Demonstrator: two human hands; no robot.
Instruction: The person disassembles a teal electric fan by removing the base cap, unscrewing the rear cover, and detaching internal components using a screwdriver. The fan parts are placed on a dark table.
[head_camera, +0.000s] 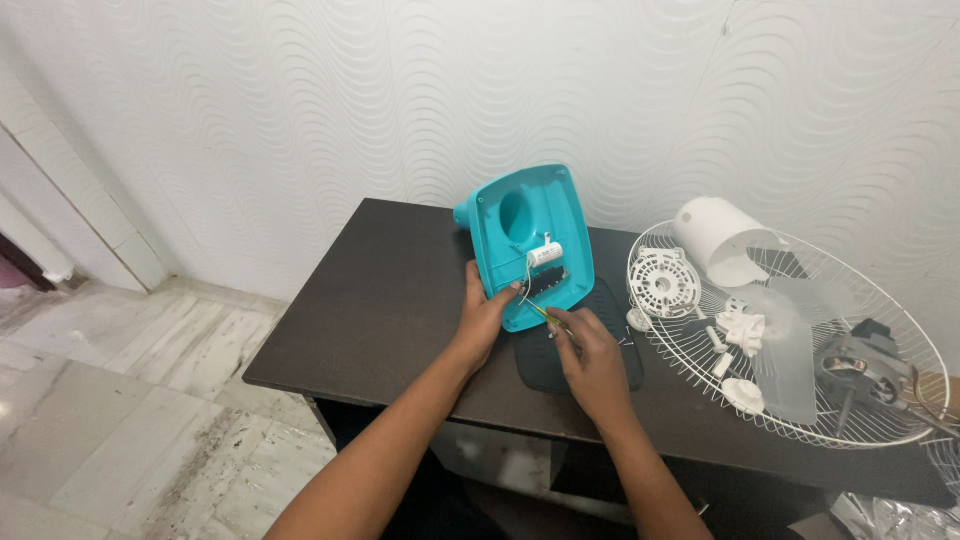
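- Dark table (380, 300): bears everything.
- Wire fan guard (800, 330), right of the teal base, holds loose white parts.
- Teal fan base (530, 240), mid-table, tilted: light, rigid plastic, likely best gripped by its rim.
- Left hand (485, 315) clasps its lower edge.
- Right hand (590, 350) pinches a thin yellowish tool (545, 314); its wires look fragile.

A dark brown table (380, 300) stands against a white wall (300, 90) with a wavy relief pattern. On its right side lies a white wire fan guard (900, 330) holding a white cylindrical motor cover (715, 235), translucent fan blades (790, 350), small white plastic parts (740, 328) and a grey motor (860, 365). The floor (110, 400) is pale marble tile.
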